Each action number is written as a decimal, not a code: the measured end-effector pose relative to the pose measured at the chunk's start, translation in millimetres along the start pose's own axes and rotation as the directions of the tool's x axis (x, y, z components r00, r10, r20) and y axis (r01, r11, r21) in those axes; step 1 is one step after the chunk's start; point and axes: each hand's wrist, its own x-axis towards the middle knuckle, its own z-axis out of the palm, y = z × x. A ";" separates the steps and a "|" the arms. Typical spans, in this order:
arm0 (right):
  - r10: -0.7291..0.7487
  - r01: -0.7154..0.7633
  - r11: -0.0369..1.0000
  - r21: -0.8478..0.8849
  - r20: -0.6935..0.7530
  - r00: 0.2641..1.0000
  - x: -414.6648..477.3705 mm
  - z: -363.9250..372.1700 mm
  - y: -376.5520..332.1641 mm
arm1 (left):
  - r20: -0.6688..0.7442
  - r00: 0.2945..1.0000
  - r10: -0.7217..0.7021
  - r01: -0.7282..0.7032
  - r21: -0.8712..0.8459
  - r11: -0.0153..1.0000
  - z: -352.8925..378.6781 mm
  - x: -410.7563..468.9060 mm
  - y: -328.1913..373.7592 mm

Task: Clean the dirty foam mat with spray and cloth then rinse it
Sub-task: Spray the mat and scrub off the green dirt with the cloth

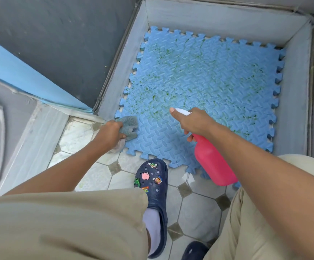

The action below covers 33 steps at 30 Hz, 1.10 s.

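Right hand (191, 121) aims spray bottle (213, 162); left hand (108, 135) clutches cloth (129, 126).

hands (191, 121) gripping spray bottle (213, 164), cloth (129, 126)

One view only — head camera, worn by person, looking steeply down and forward. Wide-angle: wall lines bow toward frame edges. Close range: both forearms run in from bottom corners, left hand (109, 132) toward 10 o'clock of centre, right hand (191, 121) just past centre at 1 o'clock. Foam mat (208, 79) fills upper right, 12 to 3 o'clock. Knees and clog (151, 186) at 6 o'clock — directly beneath lens. No second view, so no shared overlap.
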 end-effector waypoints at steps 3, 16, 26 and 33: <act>-0.036 0.037 0.998 0.043 -0.023 0.999 3.4 -0.3 0.9 | 0.010 0.999 0.030 -0.030 0.031 0.999 2.0 2.8 8.6; -0.139 0.140 0.990 0.033 -0.028 0.990 3.8 -2.7 -11.9 | -0.011 0.934 0.357 -0.357 -0.069 0.932 23.9 6.5 61.8; -0.164 0.164 0.986 0.009 0.009 0.986 -2.6 1.7 -23.4 | 0.045 0.923 0.382 -0.375 -0.121 0.919 21.2 -0.2 42.7; -0.171 0.171 0.985 0.007 0.055 0.984 -6.3 4.0 -22.9 | 0.013 0.919 0.394 -0.391 -0.098 0.915 23.7 -2.4 43.1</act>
